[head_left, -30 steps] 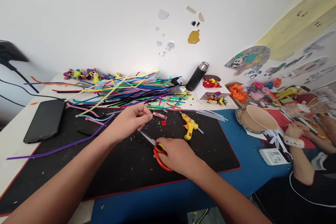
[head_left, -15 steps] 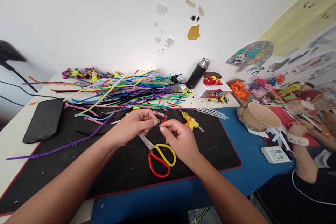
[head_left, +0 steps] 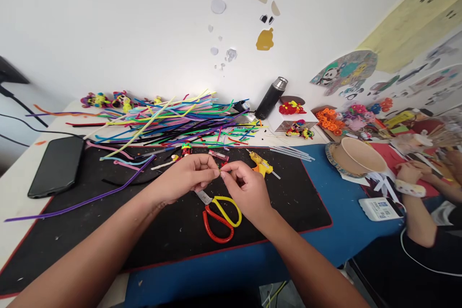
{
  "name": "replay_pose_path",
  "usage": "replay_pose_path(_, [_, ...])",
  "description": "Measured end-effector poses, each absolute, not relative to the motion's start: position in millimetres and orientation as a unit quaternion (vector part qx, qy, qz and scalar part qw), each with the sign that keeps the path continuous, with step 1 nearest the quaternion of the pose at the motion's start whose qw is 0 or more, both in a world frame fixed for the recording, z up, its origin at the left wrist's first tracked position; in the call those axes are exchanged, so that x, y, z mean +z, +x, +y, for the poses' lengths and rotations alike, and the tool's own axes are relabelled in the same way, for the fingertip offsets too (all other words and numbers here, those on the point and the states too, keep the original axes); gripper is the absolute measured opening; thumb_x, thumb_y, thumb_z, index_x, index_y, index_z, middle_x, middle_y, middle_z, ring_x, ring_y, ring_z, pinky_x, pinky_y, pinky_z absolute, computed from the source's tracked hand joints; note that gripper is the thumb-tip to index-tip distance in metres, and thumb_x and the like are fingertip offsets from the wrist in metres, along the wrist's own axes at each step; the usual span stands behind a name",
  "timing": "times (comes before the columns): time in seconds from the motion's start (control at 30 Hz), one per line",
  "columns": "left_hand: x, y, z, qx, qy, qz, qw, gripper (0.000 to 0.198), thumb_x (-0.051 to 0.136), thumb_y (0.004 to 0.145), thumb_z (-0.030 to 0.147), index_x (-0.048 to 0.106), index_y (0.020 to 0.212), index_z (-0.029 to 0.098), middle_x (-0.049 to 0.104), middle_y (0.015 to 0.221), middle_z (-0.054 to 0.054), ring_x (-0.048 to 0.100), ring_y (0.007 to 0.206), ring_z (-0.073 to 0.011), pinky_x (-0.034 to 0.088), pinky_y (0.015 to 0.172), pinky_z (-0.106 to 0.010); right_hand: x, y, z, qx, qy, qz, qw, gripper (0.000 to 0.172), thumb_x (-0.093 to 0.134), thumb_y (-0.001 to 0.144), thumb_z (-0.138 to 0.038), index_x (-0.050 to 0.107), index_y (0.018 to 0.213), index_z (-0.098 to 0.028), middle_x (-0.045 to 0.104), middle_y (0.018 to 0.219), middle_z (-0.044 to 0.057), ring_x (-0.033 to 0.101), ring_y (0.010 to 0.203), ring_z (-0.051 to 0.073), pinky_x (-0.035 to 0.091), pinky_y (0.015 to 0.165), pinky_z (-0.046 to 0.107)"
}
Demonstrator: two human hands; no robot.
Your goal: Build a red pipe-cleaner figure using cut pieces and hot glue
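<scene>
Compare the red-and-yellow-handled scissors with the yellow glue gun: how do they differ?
The scissors have one red and one yellow loop; the glue gun is mostly yellow. The glue gun lies behind and right of the scissors. The left hand hides the scissors' tips, the right hand the glue gun's grip. Both rest on the black, red-edged mat.

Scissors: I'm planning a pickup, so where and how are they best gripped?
Probably by the red handle and yellow handle, from the wearer's side with the right hand: both loops lie that way, while the blades point away, partly hidden by the left hand.
</scene>
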State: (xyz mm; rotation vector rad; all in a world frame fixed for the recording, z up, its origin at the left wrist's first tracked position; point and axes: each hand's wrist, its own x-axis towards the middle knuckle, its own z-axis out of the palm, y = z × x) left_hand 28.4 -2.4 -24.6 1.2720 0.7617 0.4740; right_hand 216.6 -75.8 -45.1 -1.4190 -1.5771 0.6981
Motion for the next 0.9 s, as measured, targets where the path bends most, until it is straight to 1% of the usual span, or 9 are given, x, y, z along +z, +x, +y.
replay_pose_path(0.2, [-25, 29, -3, 0.197, 0.564, 0.360, 0.717, 0.027, 0.077, 0.075, 0.042, 0.062, 0.077, 0.019, 0.049, 0.052, 0.008, 0.037, 0.047, -0.0084, 0.026, 0.047, -0.022, -43, 218, -79, 0.265, -0.572, -0.650, 0.425, 0.014, 0.062, 0.098, -0.030, 0.072, 0.095, -0.021, 0.048, 0.058, -0.007, 0.045, 0.050, 0.011, 0.035, 0.053, 0.025])
replay_pose_path(0.4, [-30, 32, -4, 0.200, 0.537, 0.359, 0.736, 0.028, 0.079, 0.073, 0.041, 0.061, 0.075, 0.019, 0.049, 0.050, 0.008, 0.036, 0.045, -0.0074, 0.024, 0.046, -0.022, -42, 220, -81, 0.262, -0.584, -0.655, 0.401, 0.015, 0.060, 0.098, -0.030, 0.072, 0.096, -0.021, 0.050, 0.057, -0.007, 0.046, 0.050, 0.012, 0.033, 0.051, 0.025])
replay_pose_path(0.63, [-34, 40, -9, 0.216, 0.512, 0.369, 0.745, 0.030, 0.080, 0.070, 0.041, 0.060, 0.072, 0.019, 0.047, 0.047, 0.009, 0.032, 0.044, -0.0065, 0.022, 0.046, -0.022, -48, 222, -82, 0.252, -0.589, -0.653, 0.405, 0.014, 0.059, 0.099, -0.029, 0.068, 0.093, -0.020, 0.040, 0.054, -0.010, 0.041, 0.047, 0.011, 0.033, 0.053, 0.026])
replay_pose_path(0.9, [-40, 46, -12, 0.240, 0.512, 0.384, 0.730, 0.026, 0.078, 0.070, 0.038, 0.063, 0.074, 0.019, 0.046, 0.048, 0.010, 0.034, 0.046, -0.0074, 0.025, 0.047, -0.021, -58, 219, -83, 0.260, -0.608, -0.626, 0.413, 0.014, 0.058, 0.097, -0.032, 0.064, 0.089, -0.022, 0.037, 0.053, -0.011, 0.038, 0.047, 0.011, 0.031, 0.051, 0.026])
